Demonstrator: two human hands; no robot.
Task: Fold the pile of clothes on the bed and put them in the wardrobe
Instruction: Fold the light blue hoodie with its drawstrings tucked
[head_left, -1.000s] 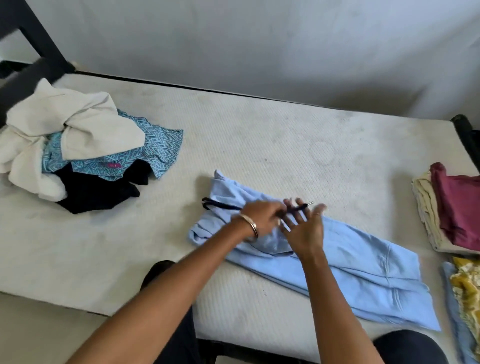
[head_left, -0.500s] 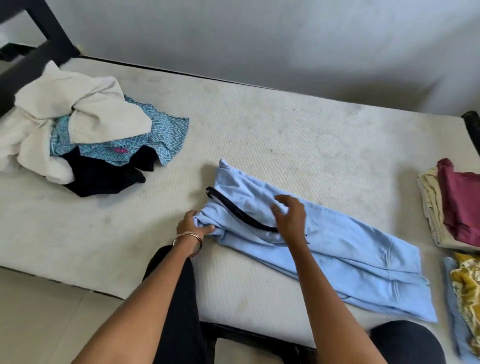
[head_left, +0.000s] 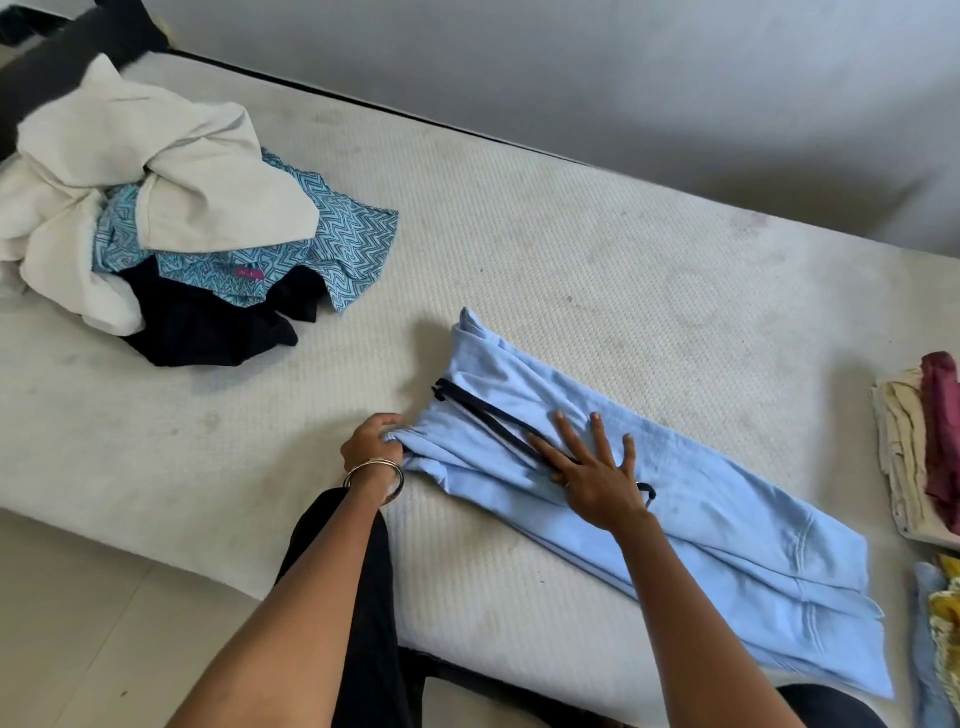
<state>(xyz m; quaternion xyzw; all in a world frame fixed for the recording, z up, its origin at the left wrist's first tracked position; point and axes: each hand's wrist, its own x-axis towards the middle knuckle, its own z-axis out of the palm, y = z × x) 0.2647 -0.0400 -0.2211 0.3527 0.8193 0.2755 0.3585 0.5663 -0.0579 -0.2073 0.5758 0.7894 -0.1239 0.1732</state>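
Head view — trousers (head_left: 701, 525) under right fingers (head_left: 597, 436)

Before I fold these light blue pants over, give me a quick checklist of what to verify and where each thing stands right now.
1. Waistband corner held: left hand grips the bunched edge of the light blue pants. Ok.
2. Fabric pinned flat: right hand presses on them with fingers spread. Ok.
3. Drawstring tucked away: the dark drawstring lies loose across the top. Not ok.
4. Legs smooth: ridges run along the pants. Not ok.
5. Room on the mattress beyond the pants: bare. Ok.
6. Folded stack tidy: partly out of frame. Cannot tell.
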